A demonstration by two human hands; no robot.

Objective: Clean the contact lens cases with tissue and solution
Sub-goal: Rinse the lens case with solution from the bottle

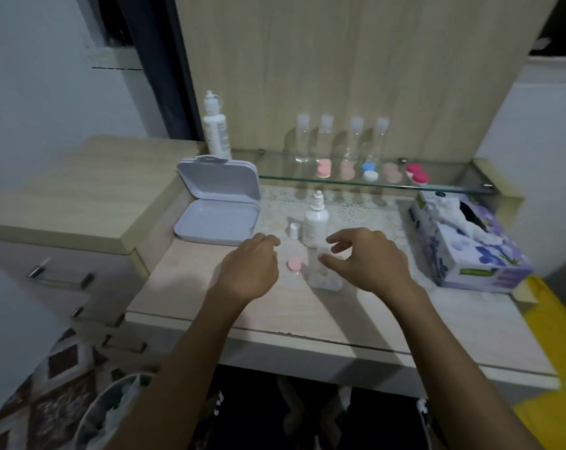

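Both the left hand [249,267] and right hand [366,258] are hovering loosely curled and empty over the small, light, likely slippery pink lens case [294,264], best pinched by its edges.

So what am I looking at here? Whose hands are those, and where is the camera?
The camera sits on a person's head and looks down, so you see their own two hands. The left hand and right hand hover over a desk with loosely curled fingers, holding nothing. Between them lie a pink lens case and a clear little bottle. Behind stands an uncapped solution bottle. A tissue box is on the right, and more cases wait on the glass shelf.
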